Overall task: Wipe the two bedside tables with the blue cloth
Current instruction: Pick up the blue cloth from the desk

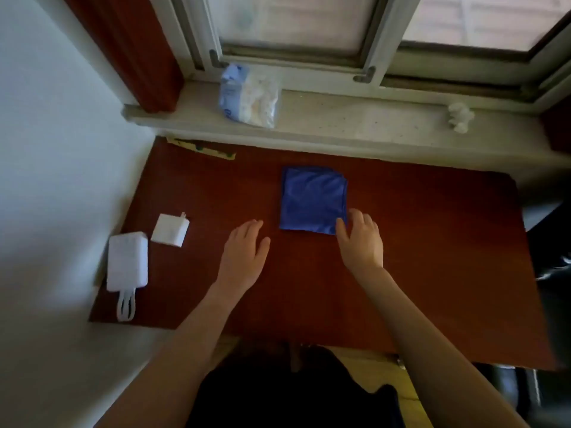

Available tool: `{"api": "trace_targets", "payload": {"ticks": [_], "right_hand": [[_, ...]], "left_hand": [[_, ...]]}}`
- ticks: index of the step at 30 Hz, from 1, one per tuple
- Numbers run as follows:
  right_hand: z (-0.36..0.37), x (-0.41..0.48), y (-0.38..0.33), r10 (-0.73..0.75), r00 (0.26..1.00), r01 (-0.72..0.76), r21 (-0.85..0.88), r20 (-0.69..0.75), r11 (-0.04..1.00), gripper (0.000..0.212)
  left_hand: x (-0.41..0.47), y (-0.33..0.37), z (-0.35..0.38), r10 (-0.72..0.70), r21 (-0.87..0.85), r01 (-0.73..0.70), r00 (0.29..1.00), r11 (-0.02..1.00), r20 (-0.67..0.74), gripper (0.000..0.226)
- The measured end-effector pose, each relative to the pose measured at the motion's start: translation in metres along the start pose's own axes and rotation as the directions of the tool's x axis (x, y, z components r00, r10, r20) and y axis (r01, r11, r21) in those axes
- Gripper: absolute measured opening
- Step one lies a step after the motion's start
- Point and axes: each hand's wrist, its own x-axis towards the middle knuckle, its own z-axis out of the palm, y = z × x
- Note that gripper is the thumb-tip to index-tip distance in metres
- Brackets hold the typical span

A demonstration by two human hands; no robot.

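Lying flat near the middle of the tabletop (432, 273), toward the window side, the blue cloth (312, 199) is folded into a near-square pad, so there's no real long axis to speak of; edges run roughly parallel w/ the tabletop's sides. It sits straight ahead of both hands, slightly up and right of centre. Right hand (360, 239) is the nearer one by far: fingers spread and curled a bit, thumb tip touching or just overlapping the cloth's near-right corner, nothing gripped yet as far as I can tell. Left hand (245, 251) is open, palm down, fingers together, empty, just beside the cloth's near-left corner but apart from it. Judging from that, the pickup prob falls to the right hand, w/ a pinch at that corner or a flat press to start wiping. Cloth looks thin, smooth, faintly shiny, microfibre-ish, soft folds at the far edge. Tabletop is dark red-brown, smooth, matte, hard. Off to the left, well apart from the cloth: a white charger block (170, 229) and a white power bank (127, 262) w/ looped cable, both hard plastic, need moving or wiping around. On the windowsill (355, 118), a crinkly plastic bag (248, 95).
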Motion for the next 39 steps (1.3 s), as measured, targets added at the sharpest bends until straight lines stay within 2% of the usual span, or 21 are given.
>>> {"api": "trace_targets", "payload": {"ticks": [4,9,12,14,17,21,22,24,29,33,36,39], "right_hand": [[0.021,0.039,-0.009,0.229,0.973,-0.229,-0.021,-0.007,0.973,0.066],[0.051,0.068,-0.028,0.479,0.877,-0.475,-0.095,0.030,0.875,0.085],[0.062,0.070,-0.041,0.537,0.842,-0.534,-0.070,0.042,0.843,0.078],[0.063,0.072,-0.046,0.592,0.802,-0.597,0.075,0.081,0.799,0.066],[0.058,0.077,-0.046,0.679,0.707,-0.702,0.314,0.198,0.639,0.053],[0.050,0.082,-0.040,0.684,0.609,-0.748,0.579,0.403,0.325,0.041],[0.049,0.081,-0.042,0.663,0.607,-0.741,0.613,0.438,0.274,0.039],[0.044,0.076,-0.048,0.626,0.635,-0.718,0.644,0.453,0.262,0.039],[0.024,0.051,-0.072,0.561,0.743,-0.604,0.726,0.364,0.330,0.036],[-0.002,0.017,-0.084,0.521,0.807,-0.516,0.760,0.277,0.396,0.032],[-0.025,-0.024,-0.085,0.480,0.854,-0.436,0.781,0.202,0.446,0.018],[-0.045,-0.075,-0.077,0.458,0.880,-0.361,0.800,0.123,0.478,0.014]], "left_hand": [[0.060,-0.019,-0.007,0.019,0.078,-0.022,0.999,0.997,0.040,0.052],[0.115,-0.039,-0.004,0.126,0.238,-0.139,0.989,0.961,0.071,0.054],[0.128,-0.047,0.001,0.164,0.281,-0.191,0.980,0.941,0.116,0.055],[0.130,-0.052,0.003,0.175,0.304,-0.212,0.974,0.929,0.146,0.056],[0.130,-0.057,0.003,0.198,0.322,-0.239,0.968,0.916,0.155,0.058],[0.129,-0.061,-0.004,0.217,0.277,-0.260,0.960,0.925,0.176,0.058],[0.129,-0.061,-0.007,0.221,0.265,-0.264,0.958,0.927,0.182,0.057],[0.128,-0.059,-0.013,0.214,0.242,-0.260,0.956,0.935,0.201,0.055],[0.112,-0.050,-0.032,0.144,0.204,-0.196,0.959,0.959,0.245,0.044],[0.086,-0.036,-0.049,0.078,0.023,-0.086,0.967,0.996,0.244,0.041],[0.054,-0.027,-0.059,0.135,-0.051,-0.126,0.967,0.991,0.215,0.039],[0.014,-0.022,-0.061,0.230,-0.097,-0.216,0.957,0.972,0.179,0.036]]}}
